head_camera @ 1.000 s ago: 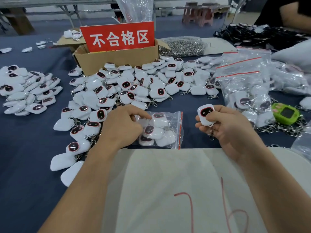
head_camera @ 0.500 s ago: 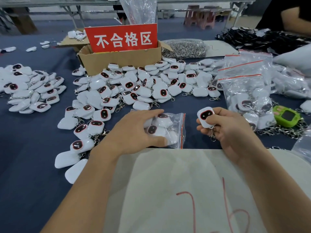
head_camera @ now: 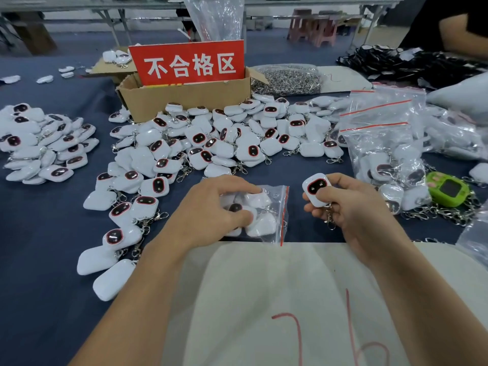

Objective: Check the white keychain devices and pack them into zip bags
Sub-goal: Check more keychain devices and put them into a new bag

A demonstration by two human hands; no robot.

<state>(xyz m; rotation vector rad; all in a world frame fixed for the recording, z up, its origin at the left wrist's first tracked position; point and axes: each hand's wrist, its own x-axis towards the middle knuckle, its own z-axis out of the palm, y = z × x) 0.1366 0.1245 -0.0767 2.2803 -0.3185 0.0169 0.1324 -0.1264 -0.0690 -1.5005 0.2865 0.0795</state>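
At centre frame the left hand [head_camera: 211,207] is curled over a clear, crinkly bag [head_camera: 274,207] with a red zip strip, gripping it between thumb and fingers. The bag lies flat on the dark blue cloth of the table [head_camera: 39,233] and holds several glossy white devices. Just to its right, the right hand [head_camera: 351,210] grasps one device [head_camera: 315,190], a rounded white square with a dark, red-rimmed oval window facing up. Its metal clasp [head_camera: 328,217] dangles under the fingers.

A loose pile [head_camera: 211,143] of the same smooth shells spreads across the middle of the frame, in front of a brown cardboard box [head_camera: 184,99] bearing a red sign [head_camera: 190,63]. Packed bags [head_camera: 383,143] are heaped at right, beside a lime-green gadget [head_camera: 447,190]. A pale sheet [head_camera: 264,286] with red pen strokes fills the bottom.
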